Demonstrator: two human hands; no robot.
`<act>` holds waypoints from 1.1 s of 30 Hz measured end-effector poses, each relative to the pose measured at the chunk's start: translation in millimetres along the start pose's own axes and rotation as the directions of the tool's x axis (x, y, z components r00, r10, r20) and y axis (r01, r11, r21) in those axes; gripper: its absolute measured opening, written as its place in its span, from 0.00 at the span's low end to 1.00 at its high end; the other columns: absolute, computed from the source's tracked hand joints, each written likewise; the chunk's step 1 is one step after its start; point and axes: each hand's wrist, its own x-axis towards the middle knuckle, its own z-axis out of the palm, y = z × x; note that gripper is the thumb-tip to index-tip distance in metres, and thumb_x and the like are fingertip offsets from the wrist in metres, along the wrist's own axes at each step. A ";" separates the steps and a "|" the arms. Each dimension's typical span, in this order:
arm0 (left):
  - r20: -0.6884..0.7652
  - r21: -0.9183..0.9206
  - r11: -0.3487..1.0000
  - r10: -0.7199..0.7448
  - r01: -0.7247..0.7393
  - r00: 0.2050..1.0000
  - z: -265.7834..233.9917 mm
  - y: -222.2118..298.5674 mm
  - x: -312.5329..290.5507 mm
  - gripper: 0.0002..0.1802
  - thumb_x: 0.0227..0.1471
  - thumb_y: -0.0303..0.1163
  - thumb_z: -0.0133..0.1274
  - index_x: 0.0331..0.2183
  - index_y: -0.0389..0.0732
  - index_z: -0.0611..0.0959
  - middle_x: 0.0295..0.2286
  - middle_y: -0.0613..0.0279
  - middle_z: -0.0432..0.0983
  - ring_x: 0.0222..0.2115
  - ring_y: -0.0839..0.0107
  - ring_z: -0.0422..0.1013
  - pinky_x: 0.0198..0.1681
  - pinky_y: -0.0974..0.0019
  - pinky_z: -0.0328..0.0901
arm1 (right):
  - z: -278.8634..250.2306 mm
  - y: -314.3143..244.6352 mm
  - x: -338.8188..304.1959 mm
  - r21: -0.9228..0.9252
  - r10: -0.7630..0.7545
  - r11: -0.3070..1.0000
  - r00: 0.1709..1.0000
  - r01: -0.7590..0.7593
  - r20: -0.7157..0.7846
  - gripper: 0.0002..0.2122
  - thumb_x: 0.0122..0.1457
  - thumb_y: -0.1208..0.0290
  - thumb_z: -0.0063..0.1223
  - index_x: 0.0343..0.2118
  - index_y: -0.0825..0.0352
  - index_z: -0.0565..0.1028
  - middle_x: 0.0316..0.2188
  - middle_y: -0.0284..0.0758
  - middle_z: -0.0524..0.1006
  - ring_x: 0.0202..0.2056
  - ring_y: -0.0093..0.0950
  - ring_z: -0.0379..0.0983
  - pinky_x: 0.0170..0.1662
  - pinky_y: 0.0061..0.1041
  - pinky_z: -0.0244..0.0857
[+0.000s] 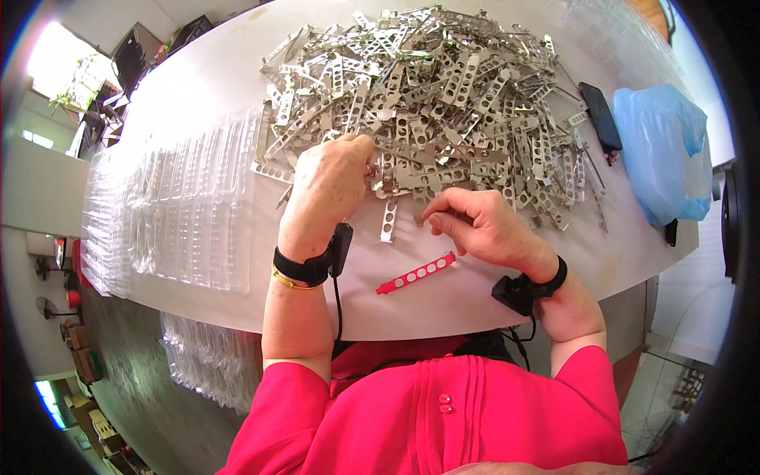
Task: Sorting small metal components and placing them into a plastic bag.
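A big heap of flat metal strips with round holes lies in front of me. My left hand is at the heap's near left edge with its fingers curled down. Its fingertips are mostly hidden, so what they hold does not show. To the right, my right hand is closed, thumb and forefinger together, close to a strip end at the heap's near edge. Whether anything is between them I cannot make out. A red-looking perforated strip lies alone on the table below that hand. Another loose strip sticks out between my hands.
Stacked clear plastic trays stand on the white table at the left. More clear plastic sits below the table edge. At the right are a black phone and a blue plastic bag. Cables hang from black wrist devices.
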 end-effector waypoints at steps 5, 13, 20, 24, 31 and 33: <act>-0.282 -0.179 0.981 0.023 -0.076 0.959 -11.9 22.1 8.2 0.03 0.53 0.21 0.51 0.33 0.36 0.75 0.28 0.52 0.76 0.29 0.57 0.74 0.33 0.60 0.68 | -4.5 8.4 0.7 0.267 0.072 0.963 0.993 -0.044 -0.096 0.11 0.67 0.67 0.49 0.44 0.69 0.74 0.30 0.31 0.79 0.20 0.14 0.70 0.22 0.14 0.65; -0.136 -0.976 0.157 0.121 -0.154 0.983 10.2 48.7 20.6 0.08 0.59 0.14 0.43 0.38 0.37 0.71 0.42 0.55 0.74 0.39 0.70 0.77 0.46 0.65 0.72 | -18.5 16.4 10.4 0.582 0.101 0.813 0.975 0.032 -0.196 0.22 0.68 0.61 0.48 0.55 0.72 0.61 0.41 0.42 0.77 0.29 0.24 0.79 0.27 0.20 0.72; -0.123 -0.992 0.002 0.162 -0.125 0.979 36.7 37.9 14.5 0.09 0.58 0.12 0.45 0.36 0.36 0.72 0.46 0.50 0.74 0.44 0.64 0.76 0.48 0.63 0.73 | -28.5 14.2 8.6 0.761 0.086 0.626 0.955 0.169 -0.283 0.16 0.68 0.69 0.43 0.55 0.71 0.64 0.43 0.41 0.77 0.37 0.26 0.79 0.39 0.26 0.76; -0.052 -0.998 -0.025 0.121 -0.049 0.991 40.8 33.8 13.2 0.09 0.57 0.12 0.47 0.35 0.37 0.72 0.47 0.51 0.74 0.45 0.65 0.76 0.47 0.64 0.74 | -28.4 13.4 7.0 0.760 0.083 0.618 0.944 0.204 -0.320 0.15 0.68 0.70 0.44 0.55 0.70 0.66 0.42 0.40 0.78 0.39 0.25 0.78 0.43 0.27 0.76; 0.037 -0.996 -0.082 0.049 0.041 0.998 42.7 28.8 12.6 0.14 0.57 0.15 0.49 0.45 0.36 0.72 0.45 0.51 0.75 0.43 0.65 0.77 0.46 0.64 0.75 | -27.3 16.1 9.0 0.539 0.018 0.803 0.892 0.255 -0.451 0.14 0.68 0.70 0.46 0.54 0.69 0.67 0.36 0.36 0.78 0.38 0.24 0.78 0.44 0.25 0.75; 0.169 -0.974 -0.143 0.054 0.175 0.984 37.8 25.5 12.2 0.18 0.59 0.18 0.49 0.51 0.33 0.69 0.44 0.49 0.75 0.42 0.64 0.78 0.47 0.65 0.75 | -27.7 16.9 9.7 0.473 -0.020 0.833 0.871 0.285 -0.491 0.14 0.68 0.70 0.46 0.54 0.69 0.67 0.35 0.35 0.78 0.38 0.24 0.78 0.43 0.24 0.75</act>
